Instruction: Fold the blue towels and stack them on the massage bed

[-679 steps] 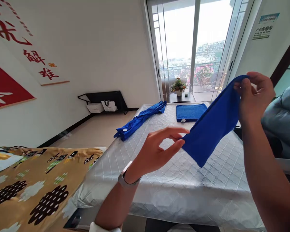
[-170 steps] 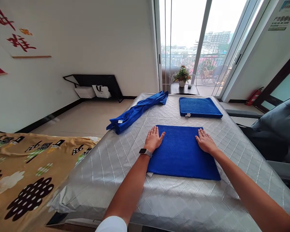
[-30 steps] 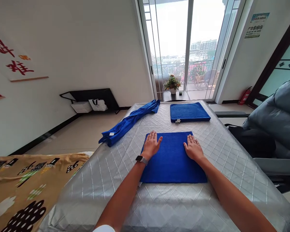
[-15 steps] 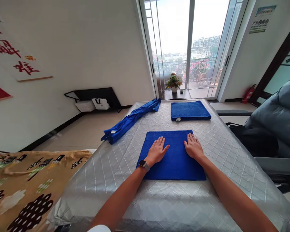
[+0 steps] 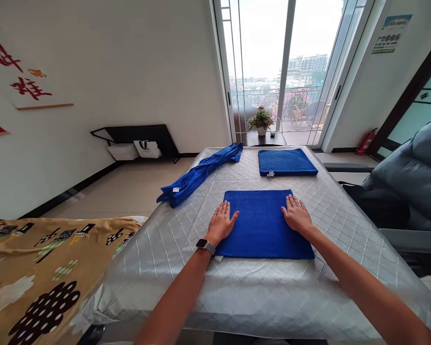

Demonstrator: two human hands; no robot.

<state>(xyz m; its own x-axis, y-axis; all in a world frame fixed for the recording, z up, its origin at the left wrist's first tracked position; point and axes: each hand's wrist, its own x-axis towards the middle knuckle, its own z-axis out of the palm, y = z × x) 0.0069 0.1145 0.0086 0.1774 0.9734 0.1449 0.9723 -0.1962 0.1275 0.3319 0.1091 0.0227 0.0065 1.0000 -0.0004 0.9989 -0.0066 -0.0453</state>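
Note:
A blue towel [image 5: 260, 225] lies folded into a flat rectangle on the silver quilted cover [image 5: 187, 239], near its front edge. Over the towel's left edge rests my left hand [image 5: 221, 223], palm down, fingers stretched out, a watch on the wrist. My right hand [image 5: 296, 214] lies flat on the right edge, its fingers also extended. Neither hand grips anything. A small white tag shows at the towel's near left corner. Farther back on the right sits a stack of folded blue towels [image 5: 287, 162] with a white tag. Loosely bunched blue towels [image 5: 203, 173] stretch along the left side.
A tan patterned blanket [image 5: 50, 268] is at the lower left. On the right stands a grey padded chair [image 5: 413, 177]. Beyond the far edge, a flower pot [image 5: 261, 122] sits on a small dark table before the glass door. A fire extinguisher [image 5: 366, 142] stands by the wall.
My left hand has slid left across the towel to its left edge. My right hand has shifted slightly outward to the right edge. The camera view has moved a little.

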